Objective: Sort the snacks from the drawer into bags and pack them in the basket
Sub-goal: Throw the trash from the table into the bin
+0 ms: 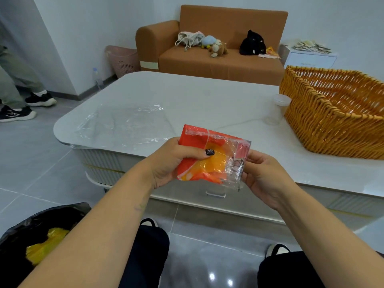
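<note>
An orange and red snack packet [199, 163] sits inside a small clear plastic bag [236, 165], held in the air in front of the table's near edge. My left hand [168, 161] grips the packet's left side with the thumb on top. My right hand [264, 175] pinches the clear bag's right end. A woven orange basket [324, 125] stands on the table at the right, and what shows of its inside holds nothing. Flat clear bags [124, 125] lie on the table's left part. The drawer front with its handle [216, 193] is closed under the tabletop.
A white marble-look table [197, 100] spans the middle. A clear plastic cup [278, 109] stands beside the basket. A black bag with yellow packets [39, 240] sits on the floor at lower left. A person's legs [14, 80] stand at far left. A brown sofa [207, 48] is behind.
</note>
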